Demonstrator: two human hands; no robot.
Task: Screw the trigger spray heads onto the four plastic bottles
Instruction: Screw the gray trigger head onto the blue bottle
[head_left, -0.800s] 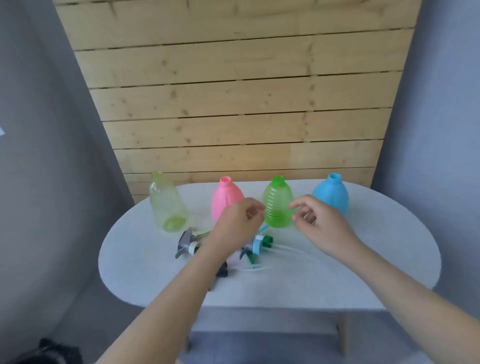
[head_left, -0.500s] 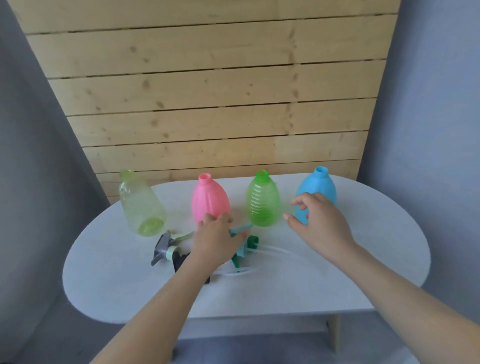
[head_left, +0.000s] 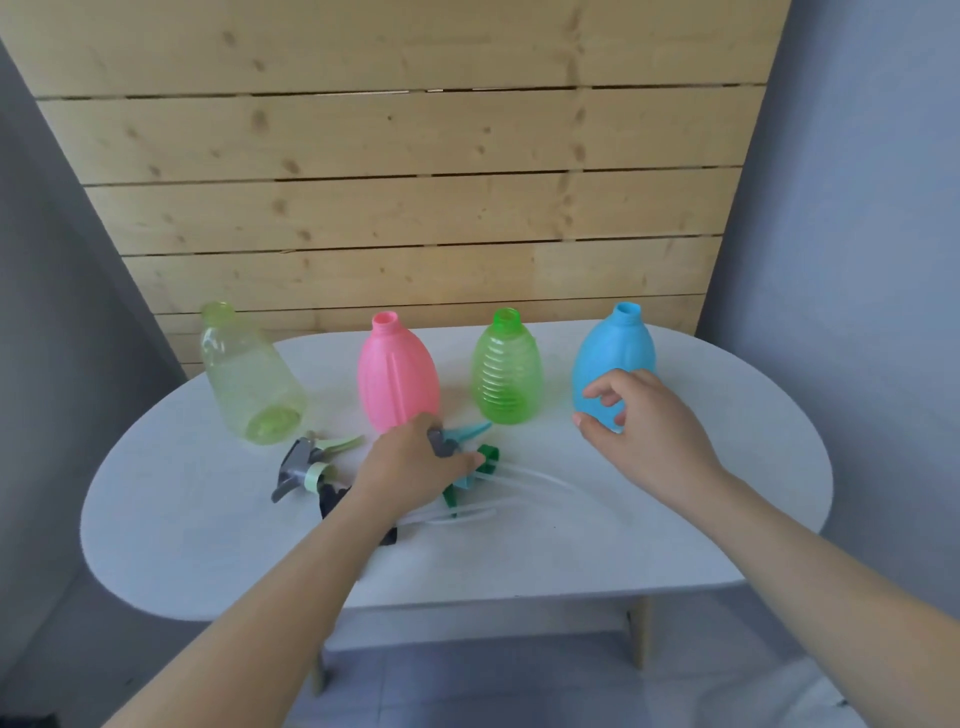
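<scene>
Four capless bottles stand in a row at the back of the white oval table (head_left: 727, 519): a clear yellow bottle (head_left: 249, 379), a pink bottle (head_left: 397, 376), a green ribbed bottle (head_left: 506, 371) and a blue bottle (head_left: 613, 353). Several trigger spray heads with clear tubes lie in a heap in front of them. My left hand (head_left: 410, 470) rests on the heap, fingers closed around a grey and teal spray head (head_left: 457, 439). A grey and pale green spray head (head_left: 306, 465) lies to its left. My right hand (head_left: 641, 421) hovers open at the blue bottle's lower front.
A wooden plank wall rises right behind the table, with grey walls on both sides. Clear dip tubes (head_left: 540, 480) trail rightward across the table's middle. A dark green spray head (head_left: 480, 467) lies under my left hand's fingertips. The table's front edge is close to me.
My left hand has dropped onto the heap of spray heads and closed on one. My right hand has shifted right to the blue bottle. The camera has tilted.
</scene>
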